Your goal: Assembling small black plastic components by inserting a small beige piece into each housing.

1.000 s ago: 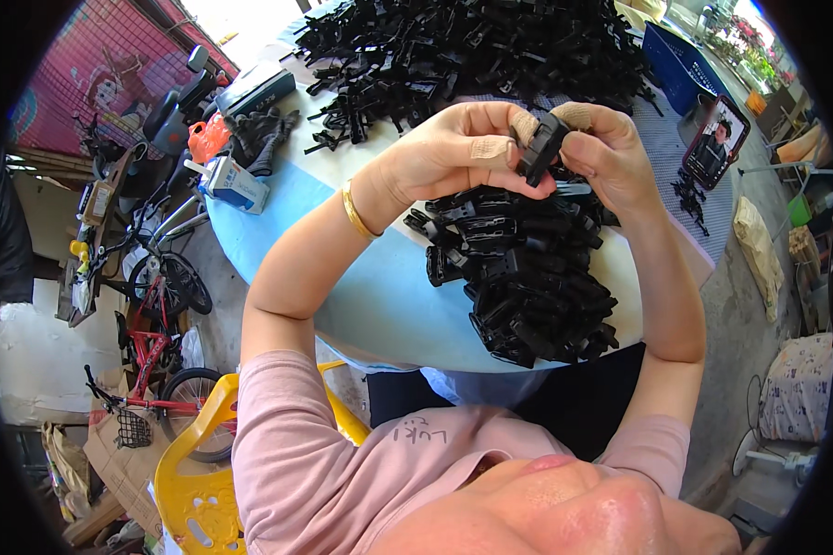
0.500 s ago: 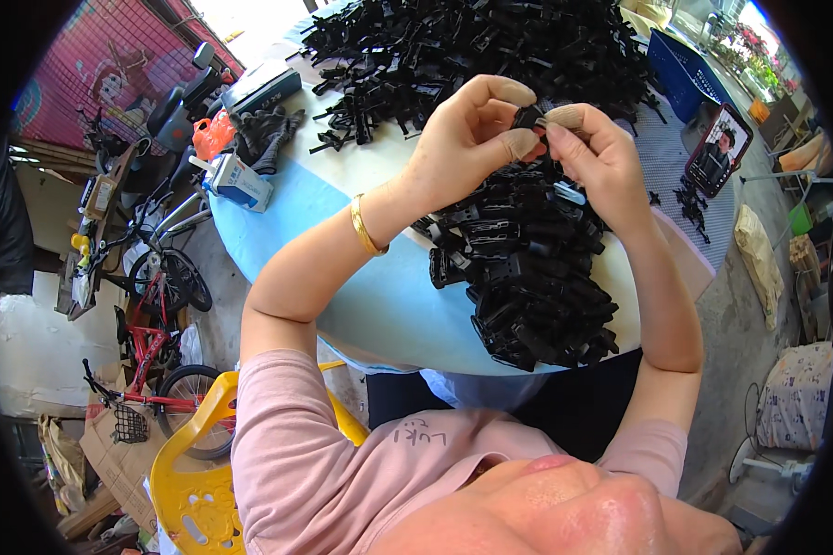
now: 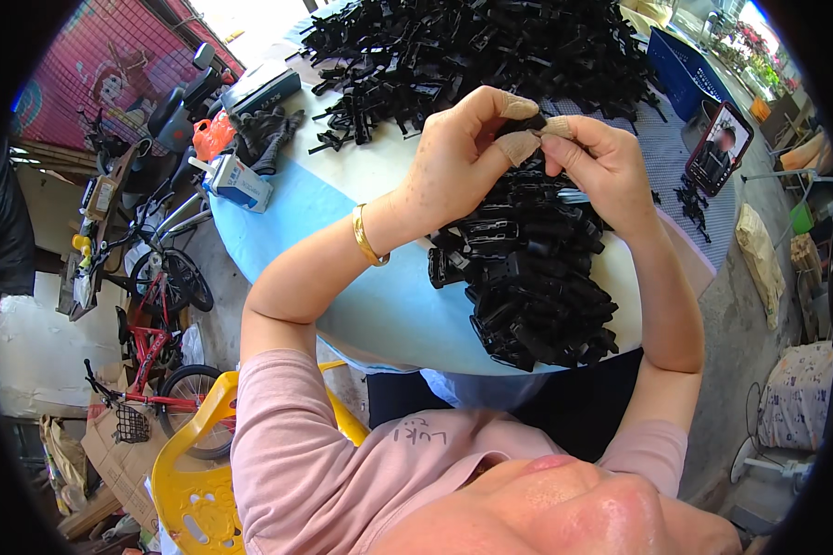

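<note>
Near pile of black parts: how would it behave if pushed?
The near pile of black parts would probably slump or spread, being heaped from many separate-looking pieces. Their angular, jutting shapes suggest they might snag rather than roll.

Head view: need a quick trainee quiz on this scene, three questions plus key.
1. Multiple choice: which wrist wears the gold bracelet?
A) right
B) left
C) both

2. True or false: the phone is to the left of the near heap of black parts.

3. Short answer: what does the left hand hold?

Key:
1. B.
2. False; the phone is to the right of that heap.
3. A small black part, mostly hidden in the grip.
</note>
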`<control>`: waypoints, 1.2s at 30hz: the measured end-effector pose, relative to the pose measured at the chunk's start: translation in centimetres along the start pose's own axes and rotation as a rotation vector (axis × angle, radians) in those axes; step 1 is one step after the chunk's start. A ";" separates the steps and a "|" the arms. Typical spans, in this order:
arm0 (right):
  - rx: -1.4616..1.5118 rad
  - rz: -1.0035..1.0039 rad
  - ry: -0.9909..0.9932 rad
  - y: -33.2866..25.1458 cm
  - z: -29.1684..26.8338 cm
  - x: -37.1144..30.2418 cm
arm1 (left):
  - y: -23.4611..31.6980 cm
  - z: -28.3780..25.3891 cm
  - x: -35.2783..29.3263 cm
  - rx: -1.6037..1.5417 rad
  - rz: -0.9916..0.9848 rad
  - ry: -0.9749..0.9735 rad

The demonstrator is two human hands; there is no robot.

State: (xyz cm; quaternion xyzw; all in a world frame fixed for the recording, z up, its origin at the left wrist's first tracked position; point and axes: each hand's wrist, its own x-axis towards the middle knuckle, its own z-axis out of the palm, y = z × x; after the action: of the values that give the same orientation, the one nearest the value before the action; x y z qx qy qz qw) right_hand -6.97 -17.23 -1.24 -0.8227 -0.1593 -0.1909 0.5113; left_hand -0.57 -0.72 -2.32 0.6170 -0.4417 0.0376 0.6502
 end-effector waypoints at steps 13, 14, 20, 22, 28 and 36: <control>0.219 0.287 -0.134 -1.5 -1.4 0.6 | 1.7 -0.6 0.8 0.433 0.343 0.007; 0.242 0.290 -0.226 -0.9 -2.6 0.8 | 2.7 -0.6 1.2 0.417 0.263 -0.142; 0.347 0.088 -0.136 1.9 -4.6 1.5 | -0.4 -5.8 3.8 0.187 -0.121 -0.346; 0.332 0.089 -0.048 2.1 -4.0 1.6 | -2.3 -8.7 4.1 0.523 -0.157 -0.489; 0.062 0.135 0.023 2.8 -1.9 1.3 | -6.5 -6.4 2.5 1.138 0.135 -0.538; -0.187 -0.080 0.105 2.1 -0.1 0.8 | -5.9 -6.1 3.7 0.572 0.074 -0.096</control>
State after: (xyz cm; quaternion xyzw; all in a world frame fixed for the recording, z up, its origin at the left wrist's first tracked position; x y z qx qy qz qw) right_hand -5.32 -18.17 -2.51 -0.8487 -0.1464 -0.2682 0.4317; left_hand 8.39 1.13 -3.58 0.7600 -0.4655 0.1551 0.4262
